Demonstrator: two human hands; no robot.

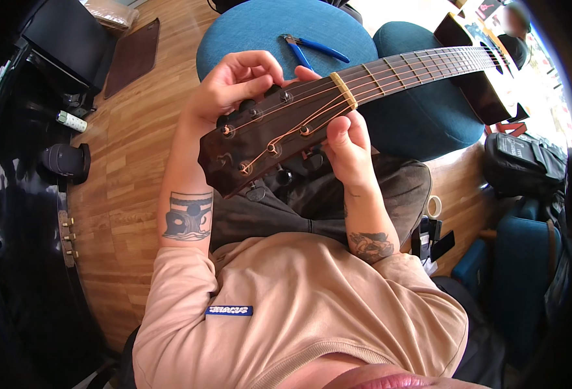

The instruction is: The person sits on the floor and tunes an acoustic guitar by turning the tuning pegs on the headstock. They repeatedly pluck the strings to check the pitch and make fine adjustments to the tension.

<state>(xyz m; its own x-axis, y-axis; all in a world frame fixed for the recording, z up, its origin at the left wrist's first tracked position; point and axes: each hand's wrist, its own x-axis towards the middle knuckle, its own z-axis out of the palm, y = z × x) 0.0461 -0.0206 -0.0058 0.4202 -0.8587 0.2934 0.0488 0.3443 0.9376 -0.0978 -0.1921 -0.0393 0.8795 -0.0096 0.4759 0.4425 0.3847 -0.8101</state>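
Observation:
An acoustic guitar lies across in front of me, its dark headstock [234, 155] toward me and its neck [415, 70] running to the far right. Copper-coloured strings run from the posts over a pale nut [344, 90]. With thumb and forefinger my left hand [237, 81] pinches a tuning peg [274, 89] on the headstock's far edge; its other fingers reach partly behind. My right hand [351, 152] closes around the near edge beside the nut, thumb upright, fingers mostly hidden underneath. Another tuning peg [255, 192] shows along the near edge.
Blue-handled cutters [325, 50] lie on a round blue stool [240, 32] beyond the headstock. A second blue seat [422, 123] sits under the neck and guitar body [487, 91]. At right are a black bag [523, 162], a tape roll [434, 206] and a phone [442, 245].

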